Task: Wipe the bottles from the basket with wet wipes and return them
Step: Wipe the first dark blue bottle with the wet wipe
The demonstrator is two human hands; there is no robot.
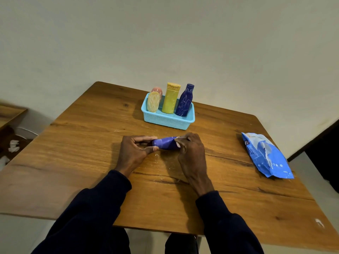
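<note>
A purple bottle [165, 143] lies sideways between my hands, just above the middle of the wooden table [91, 162]. My left hand [134, 152] pinches its left end. My right hand [190, 151] wraps its right end, with a bit of white wet wipe [177, 144] showing under the fingers. Behind them stands a light blue basket [167, 120] with a yellow bottle [171, 99], a dark blue bottle [185, 101], a pale yellow oval bottle [153, 102] and a pink one [157, 90] partly hidden behind it.
A blue pack of wet wipes [266, 154] lies near the table's right edge. White crumbs dot the table around my hands. Crumpled white wipes [13, 146] lie on the floor to the left, by a low wooden piece of furniture [9, 112].
</note>
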